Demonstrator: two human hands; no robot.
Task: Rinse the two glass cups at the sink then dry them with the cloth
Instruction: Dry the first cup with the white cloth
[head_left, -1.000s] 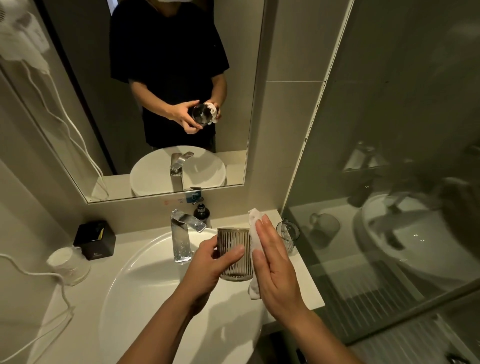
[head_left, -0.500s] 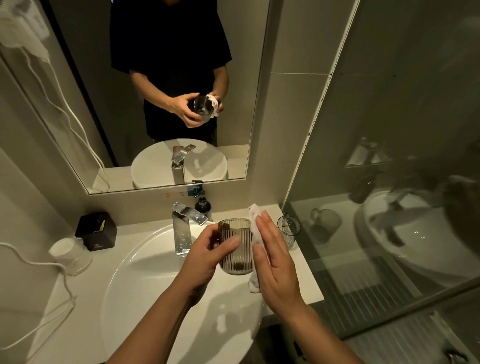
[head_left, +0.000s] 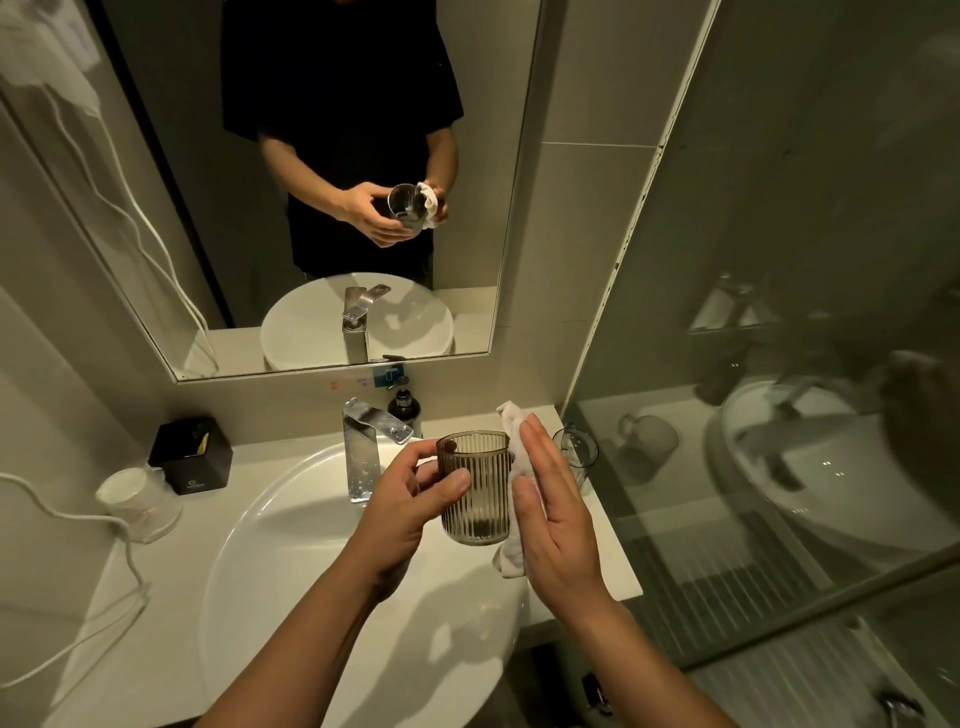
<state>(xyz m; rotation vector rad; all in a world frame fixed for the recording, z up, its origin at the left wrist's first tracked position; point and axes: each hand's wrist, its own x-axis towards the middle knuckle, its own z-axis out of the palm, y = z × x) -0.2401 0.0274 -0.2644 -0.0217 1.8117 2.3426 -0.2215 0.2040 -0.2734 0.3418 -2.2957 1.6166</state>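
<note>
A ribbed brownish glass cup (head_left: 477, 493) stands upright in the air over the white sink basin (head_left: 291, 561). My left hand (head_left: 410, 499) grips its left side, thumb across the front. My right hand (head_left: 556, 519), fingers straight, presses a white cloth (head_left: 511, 452) flat against the cup's right side. A second, clear glass cup (head_left: 577, 453) with a handle stands on the counter behind my right hand, near the glass partition.
A chrome faucet (head_left: 363, 441) rises at the basin's back, a dark soap bottle (head_left: 405, 408) behind it. A black box (head_left: 191, 456) and a wrapped cup (head_left: 136, 501) sit at the left, with a white cord (head_left: 67, 519). A glass partition (head_left: 769, 364) bounds the right.
The cup has tipped from tilted to upright, showing more of its open rim. Both hands stay on it, the cloth still against its right side. The camera has tilted slightly.
</note>
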